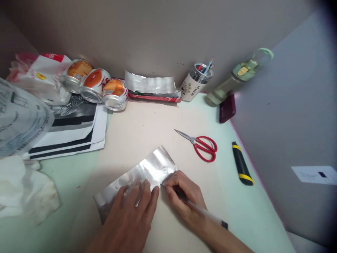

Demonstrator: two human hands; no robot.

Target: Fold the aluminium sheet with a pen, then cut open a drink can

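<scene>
A strip of shiny aluminium sheet (155,163) lies slantwise on the pale paper at the front of the table. My left hand (131,211) rests on its near side with the fingers spread, pressing it flat. In my right hand (185,196) a pen (207,213) with a clear barrel and dark end cap is gripped. Its tip meets the sheet's near edge, close to my left index finger. Part of the sheet is hidden under my left hand. Beyond my right hand lie red-handled scissors (201,144), slightly opened.
Three orange-and-white cans (95,84) lie at the back left on printed sheets (68,138). More cut metal (150,83) stands at the wall beside a pen cup (195,84). A green bottle (231,82), dark red box (228,109) and black-yellow cutter (241,164) line the right. Crumpled tissue (26,189) lies left.
</scene>
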